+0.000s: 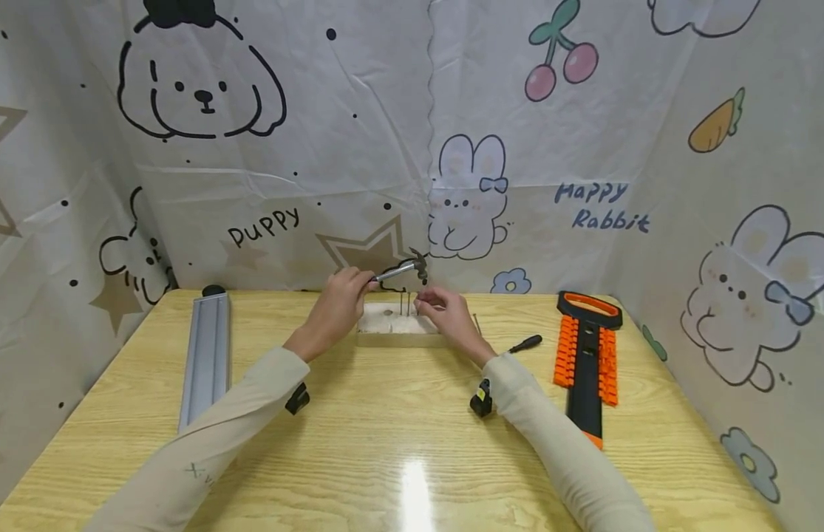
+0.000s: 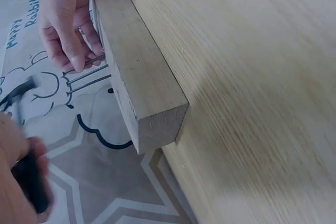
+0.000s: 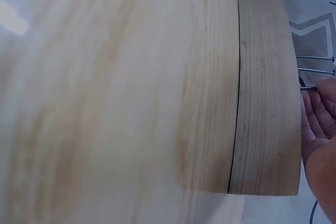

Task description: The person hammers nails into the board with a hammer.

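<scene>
In the head view my left hand point(image 1: 340, 301) grips a claw hammer point(image 1: 418, 267) by its handle, the metal head raised above the block. My right hand point(image 1: 448, 313) pinches a nail point(image 3: 308, 87) between thumb and fingers, at the top face of a pale wooden block point(image 1: 392, 339). Two more long nails point(image 2: 86, 81) stand upright in the block, side by side, just left of the pinched one. The right wrist view shows the block's side, with my right fingers point(image 3: 321, 109) beyond its top edge.
A screwdriver point(image 1: 526, 343) lies right of the block. Near my right forearm is a small black-and-yellow object point(image 1: 481, 399); another black one point(image 1: 297, 399) sits by my left sleeve. An orange-and-black tool point(image 1: 587, 369) lies far right, a grey metal bar point(image 1: 208, 355) left.
</scene>
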`<state>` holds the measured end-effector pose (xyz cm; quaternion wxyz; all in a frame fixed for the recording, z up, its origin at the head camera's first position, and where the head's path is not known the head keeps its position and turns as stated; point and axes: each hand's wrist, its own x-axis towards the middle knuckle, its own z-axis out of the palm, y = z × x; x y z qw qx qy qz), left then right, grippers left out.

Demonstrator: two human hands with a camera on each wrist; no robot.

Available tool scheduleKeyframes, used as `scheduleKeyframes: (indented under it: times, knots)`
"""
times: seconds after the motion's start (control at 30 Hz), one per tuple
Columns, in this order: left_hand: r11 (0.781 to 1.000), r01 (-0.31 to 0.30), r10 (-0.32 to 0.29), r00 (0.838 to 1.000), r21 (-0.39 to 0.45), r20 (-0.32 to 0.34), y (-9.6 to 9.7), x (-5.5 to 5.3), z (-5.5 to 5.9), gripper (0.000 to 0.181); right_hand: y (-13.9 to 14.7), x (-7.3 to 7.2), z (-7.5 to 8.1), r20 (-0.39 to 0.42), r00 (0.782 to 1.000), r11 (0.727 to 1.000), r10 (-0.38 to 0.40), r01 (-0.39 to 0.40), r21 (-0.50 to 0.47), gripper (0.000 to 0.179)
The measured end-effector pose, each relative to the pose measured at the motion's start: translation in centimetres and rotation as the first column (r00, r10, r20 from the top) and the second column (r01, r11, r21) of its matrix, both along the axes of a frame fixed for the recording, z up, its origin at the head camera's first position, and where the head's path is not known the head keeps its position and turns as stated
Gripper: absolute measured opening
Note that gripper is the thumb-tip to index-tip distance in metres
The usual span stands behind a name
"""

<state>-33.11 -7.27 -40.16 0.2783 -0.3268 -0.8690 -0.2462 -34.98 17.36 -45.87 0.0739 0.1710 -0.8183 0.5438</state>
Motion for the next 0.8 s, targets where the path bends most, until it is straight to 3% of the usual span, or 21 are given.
scheduleKeyframes:
  times: [0.13,0.3,0.5,0.57,0.8]
  knots:
    - [1.0,0.008,-0.008,1.0,-0.022,0.007,-0.02,-0.05,-0.07,0.02,0.08,-0.01,0.05,0.003,1.0,1.0,-0.003,0.003,0.007,0.024]
    - [0.998,0.019,-0.019,1.0,0.053,-0.004,-0.15,-0.03,0.01,0.021,0.18,-0.04,-0.03,0.017,1.0,1.0,0.018,-0.018,-0.003,0.027]
    - [0.997,-0.011,0.017,0.995,-0.07,0.094,-0.14,0.3,-0.43,0.019,0.12,-0.26,0.0,0.0,1.0,1.0,0.007,-0.007,-0.013,0.018]
    - [0.998,-0.013,0.021,0.992,-0.069,0.121,-0.27,0.37,-0.68,0.019,0.02,-0.24,-0.1,-0.005,1.0,1.0,0.006,-0.006,-0.008,0.016]
    - [1.0,0.011,-0.009,0.998,-0.025,0.063,-0.48,0.34,-0.85,0.019,-0.21,0.08,0.06,-0.01,1.0,1.0,0.009,-0.009,-0.005,0.019]
